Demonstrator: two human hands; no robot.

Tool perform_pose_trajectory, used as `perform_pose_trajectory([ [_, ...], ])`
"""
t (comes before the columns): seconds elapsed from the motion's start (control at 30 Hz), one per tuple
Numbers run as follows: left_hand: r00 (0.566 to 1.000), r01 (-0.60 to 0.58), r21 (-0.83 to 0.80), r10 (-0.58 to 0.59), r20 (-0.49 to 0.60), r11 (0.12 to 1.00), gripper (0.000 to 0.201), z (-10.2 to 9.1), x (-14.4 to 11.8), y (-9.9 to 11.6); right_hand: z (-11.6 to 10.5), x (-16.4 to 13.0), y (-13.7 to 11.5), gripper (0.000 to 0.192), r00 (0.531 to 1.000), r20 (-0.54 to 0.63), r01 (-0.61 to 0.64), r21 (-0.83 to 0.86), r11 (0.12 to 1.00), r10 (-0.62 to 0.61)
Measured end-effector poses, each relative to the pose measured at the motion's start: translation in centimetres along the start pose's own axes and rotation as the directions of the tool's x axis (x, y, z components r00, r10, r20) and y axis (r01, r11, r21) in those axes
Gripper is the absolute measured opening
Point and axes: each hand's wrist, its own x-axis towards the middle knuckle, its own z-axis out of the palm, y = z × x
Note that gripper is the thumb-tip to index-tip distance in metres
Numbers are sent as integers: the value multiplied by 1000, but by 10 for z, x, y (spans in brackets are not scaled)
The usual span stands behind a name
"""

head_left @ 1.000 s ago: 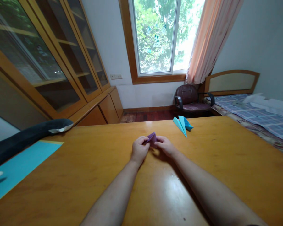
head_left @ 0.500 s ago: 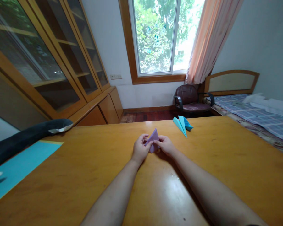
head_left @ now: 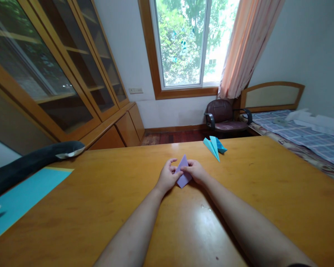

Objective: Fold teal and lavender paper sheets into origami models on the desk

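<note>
While the wooden table [head_left: 267, 193] carries everything, a cyan sheet [head_left: 25, 196] lies far at its left edge and a blue paper plane [head_left: 214, 146] rests near the far side. At the middle, the left hand [head_left: 167, 177] and the right hand [head_left: 196, 172] both pinch a folded purple paper [head_left: 183, 174], the fingers closed on its edges, the lower corner touching the table. It seems a folding step is in hand; the next fold asks for aligned edges and a firm crease. The paper looks pointed, matte, thin.
</note>
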Motion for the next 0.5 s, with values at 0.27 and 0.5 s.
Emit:
perform_pose_trajectory([
  [0.27,999,1,191,-7,33,982,67,1,0,-4,5,-1,-2,17,998,-62,-6,7,1000,6],
  [0.5,992,2,299,-39,118,954,62,1,-2,-6,-2,5,0,23,972,-228,77,70,995,-59],
])
